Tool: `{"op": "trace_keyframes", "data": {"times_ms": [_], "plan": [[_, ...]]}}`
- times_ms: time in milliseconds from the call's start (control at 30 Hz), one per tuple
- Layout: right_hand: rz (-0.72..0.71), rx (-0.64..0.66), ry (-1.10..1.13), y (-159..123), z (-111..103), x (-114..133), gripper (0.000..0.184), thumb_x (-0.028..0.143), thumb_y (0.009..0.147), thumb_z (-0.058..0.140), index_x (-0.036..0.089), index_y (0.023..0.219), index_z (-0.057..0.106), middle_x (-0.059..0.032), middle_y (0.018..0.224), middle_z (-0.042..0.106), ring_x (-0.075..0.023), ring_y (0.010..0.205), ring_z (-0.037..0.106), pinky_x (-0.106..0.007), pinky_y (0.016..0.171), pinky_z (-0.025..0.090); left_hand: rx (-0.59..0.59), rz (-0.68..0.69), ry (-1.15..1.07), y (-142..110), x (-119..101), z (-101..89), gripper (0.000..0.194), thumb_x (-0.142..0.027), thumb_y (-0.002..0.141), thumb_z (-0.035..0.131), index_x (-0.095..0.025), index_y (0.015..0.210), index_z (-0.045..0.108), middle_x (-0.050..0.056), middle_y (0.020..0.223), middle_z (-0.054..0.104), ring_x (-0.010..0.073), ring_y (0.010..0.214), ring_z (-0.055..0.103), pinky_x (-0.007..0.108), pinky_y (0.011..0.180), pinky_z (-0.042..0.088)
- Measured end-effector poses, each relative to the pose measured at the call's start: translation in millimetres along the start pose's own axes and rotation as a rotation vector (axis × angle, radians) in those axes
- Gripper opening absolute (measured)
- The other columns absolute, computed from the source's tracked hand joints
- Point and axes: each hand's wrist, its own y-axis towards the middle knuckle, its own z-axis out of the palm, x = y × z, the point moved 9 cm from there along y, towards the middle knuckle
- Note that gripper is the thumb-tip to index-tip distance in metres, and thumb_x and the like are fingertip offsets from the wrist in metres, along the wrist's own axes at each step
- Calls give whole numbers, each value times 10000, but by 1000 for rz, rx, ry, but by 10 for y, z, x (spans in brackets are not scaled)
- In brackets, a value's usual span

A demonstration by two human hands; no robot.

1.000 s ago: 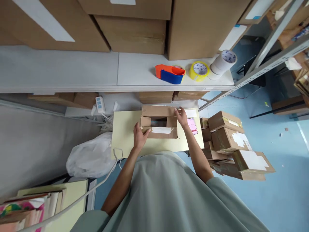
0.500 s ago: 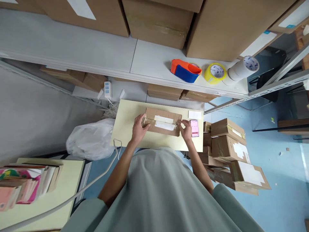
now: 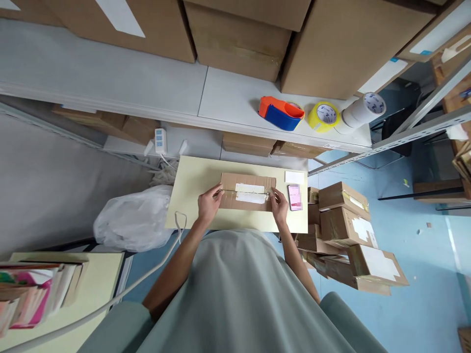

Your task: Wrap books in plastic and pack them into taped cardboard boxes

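Note:
A flattened cardboard box lies on the pale yellow table, with two white labels along its taped middle seam. My left hand pinches its left edge at the seam, thumb and fingers together. At the opposite edge, my right hand grips the cardboard near the other end of the seam. Just right of that hand is a phone with a lit pink screen. A white card lies above the phone.
On the shelf above stand an orange and blue tape dispenser, a yellow tape roll and white rolls. Stacked boxes rest on the floor at right. A clear plastic bag and a grey cable are at left.
The cardboard now lies straighter on the table. My left hand has moved from its lower left corner area to the seam's end; my right hand has stayed at the right edge.

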Motion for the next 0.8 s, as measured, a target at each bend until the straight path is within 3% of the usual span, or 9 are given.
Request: {"op": "trace_keyframes", "data": {"times_ms": [167, 267, 400, 567, 800], "plan": [[-29, -62, -108, -19, 35, -57, 596, 642, 1077, 544, 184, 1377, 779, -180, 1379, 789, -281, 1205, 766, -426, 1023, 642, -62, 43, -9, -73, -5, -17, 261, -316, 1032, 672, -237, 1222, 833, 110, 1390, 771, 219, 957, 812, 378, 1021, 647], [-48, -75, -159, -2, 64, -77, 617, 642, 1092, 495, 181, 1390, 777, -192, 1380, 788, -288, 1213, 773, -439, 1012, 647, -99, 61, -12, -57, -21, -8, 290, -341, 1052, 618, -234, 1209, 836, 125, 1312, 767, 245, 1031, 792, 389, 1028, 633], [-80, -54, -153, 17, 55, -52, 598, 626, 1094, 516, 187, 1411, 770, -192, 1383, 787, -299, 1252, 766, -449, 1016, 645, -90, 83, -37, -32, -24, 23, 334, -390, 1077, 558, -258, 1224, 828, 117, 1240, 775, 272, 1138, 759, 403, 1065, 611], [-82, -13, -150, 26, 46, -29, 631, 635, 1089, 510, 165, 1429, 758, -209, 1382, 782, -299, 1217, 777, -437, 996, 646, -105, 104, -60, -49, -2, 31, 367, -414, 1087, 524, -254, 1249, 812, 125, 1237, 767, 275, 1147, 757, 408, 1071, 603], [-74, -51, -142, 90, 73, -80, 683, 723, 1042, 536, 162, 1330, 800, -210, 1320, 815, -306, 1167, 797, -453, 976, 667, -147, 124, -69, -75, -29, 37, 397, -369, 1087, 465, -249, 1260, 802, 129, 1237, 765, 278, 1137, 769, 415, 1045, 619]]}}
